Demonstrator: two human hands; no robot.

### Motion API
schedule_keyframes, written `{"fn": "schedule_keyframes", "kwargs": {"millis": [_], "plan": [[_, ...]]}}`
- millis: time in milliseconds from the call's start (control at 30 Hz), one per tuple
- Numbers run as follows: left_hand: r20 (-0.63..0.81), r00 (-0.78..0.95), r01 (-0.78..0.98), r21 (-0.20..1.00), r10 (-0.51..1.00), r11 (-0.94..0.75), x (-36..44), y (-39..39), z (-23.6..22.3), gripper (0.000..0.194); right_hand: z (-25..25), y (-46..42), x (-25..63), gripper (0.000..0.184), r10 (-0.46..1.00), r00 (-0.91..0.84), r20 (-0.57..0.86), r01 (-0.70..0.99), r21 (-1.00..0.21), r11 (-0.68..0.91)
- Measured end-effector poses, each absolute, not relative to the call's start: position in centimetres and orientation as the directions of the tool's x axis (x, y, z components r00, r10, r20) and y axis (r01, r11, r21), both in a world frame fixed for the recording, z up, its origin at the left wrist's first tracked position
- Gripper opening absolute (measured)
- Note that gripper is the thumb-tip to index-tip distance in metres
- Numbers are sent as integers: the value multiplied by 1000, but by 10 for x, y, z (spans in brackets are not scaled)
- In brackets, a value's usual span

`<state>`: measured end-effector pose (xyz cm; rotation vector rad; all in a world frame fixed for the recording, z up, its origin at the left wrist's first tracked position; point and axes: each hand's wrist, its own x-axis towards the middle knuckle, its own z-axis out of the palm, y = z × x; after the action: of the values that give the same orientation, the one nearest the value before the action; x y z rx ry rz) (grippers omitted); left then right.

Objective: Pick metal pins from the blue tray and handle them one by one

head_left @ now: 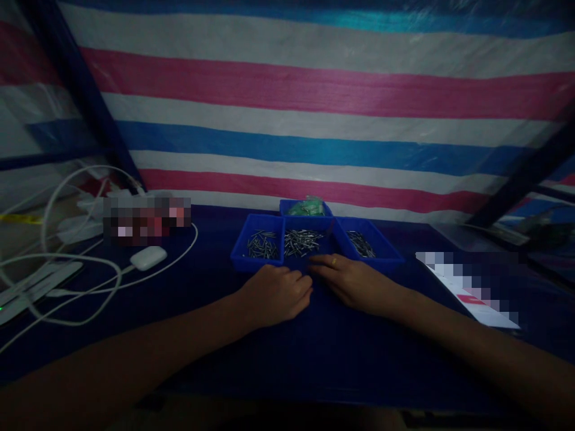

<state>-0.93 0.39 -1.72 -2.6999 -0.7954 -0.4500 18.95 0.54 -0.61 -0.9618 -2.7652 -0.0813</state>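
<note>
Both my hands rest on the dark blue table (314, 347) just in front of three blue trays. My left hand (276, 294) is curled into a loose fist with its knuckles near the middle tray (314, 258). My right hand (353, 281) lies flat, fingers stretched toward the left, a ring on one finger. The left tray (238, 254), middle tray and right tray (389, 256) each hold several small metal pins. A fourth blue tray (287, 208) behind them holds something green (308, 208).
White cables (67, 275), a white earbud case (148, 258) and a power strip (27, 293) lie at the left. A blurred paper (471, 293) lies at the right. A striped pink, white and blue tarp (314, 90) hangs behind the table.
</note>
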Motion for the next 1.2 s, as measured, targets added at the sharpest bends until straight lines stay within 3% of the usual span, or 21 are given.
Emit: {"fn": "schedule_keyframes", "kwargs": {"millis": [167,400,700,800,1000,1200], "plan": [[386,795,567,-198,469,-799,-10,7,-19,23,-14,30,173,46,579,-787,212,608,111,786],[363,813,540,-173,456,-824,-11,7,-19,22,-11,33,162,23,574,-800,173,597,134,791],[374,802,547,-146,466,-824,-10,6,-19,24,-1,14,173,12,608,-770,192,634,123,764],[338,791,572,-110,511,-813,-8,5,-18,23,4,0,179,17,624,-739,256,650,24,760],[307,767,610,-73,564,-789,-5,5,-18,20,2,-16,187,18,712,-633,302,604,-382,699],[302,845,487,-89,442,-869,-6,4,-15,21,1,-20,193,15,730,-601,326,556,-486,674]]}}
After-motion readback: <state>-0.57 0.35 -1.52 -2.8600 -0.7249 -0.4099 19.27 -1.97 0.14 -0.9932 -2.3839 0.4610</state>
